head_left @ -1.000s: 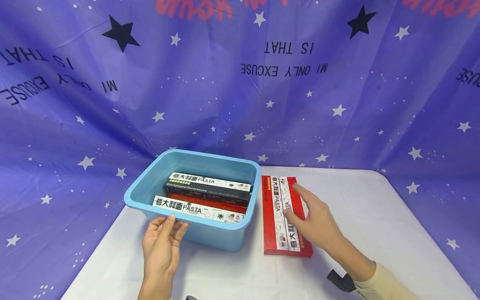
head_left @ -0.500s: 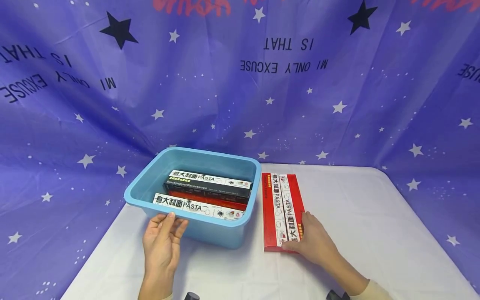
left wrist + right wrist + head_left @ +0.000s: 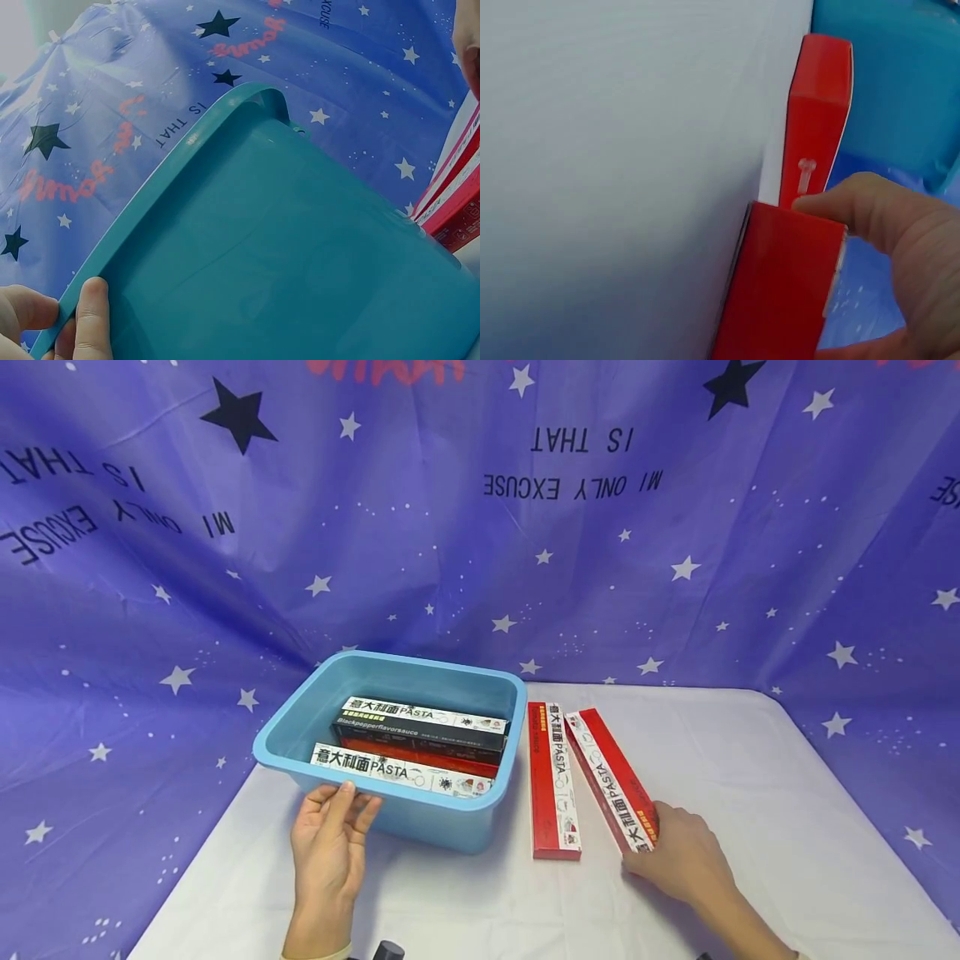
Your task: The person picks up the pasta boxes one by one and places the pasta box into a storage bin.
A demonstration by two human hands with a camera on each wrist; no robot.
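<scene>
A blue plastic basin (image 3: 435,827) stands left of centre, and my left hand (image 3: 327,852) pinches its near rim between thumb and fingers. Inside the basin lie a black pasta box (image 3: 420,732) and a red-sided pasta box (image 3: 401,770) with a white label strip. On the right, my right hand (image 3: 684,853) grips the near end of a red pasta box (image 3: 611,777), which is angled away from a second red pasta box (image 3: 553,793) lying flat beside the basin. In the right wrist view the thumb presses against the held box's end (image 3: 784,277).
A white cloth (image 3: 757,793) covers the table. Behind and at the sides hangs a purple curtain (image 3: 420,543) with stars and lettering. A small dark object (image 3: 388,950) shows at the bottom edge, near the left wrist.
My right hand has taken hold of the right-hand red box and drawn it right and toward me, opening a gap between the two boxes. The left hand keeps its place on the rim.
</scene>
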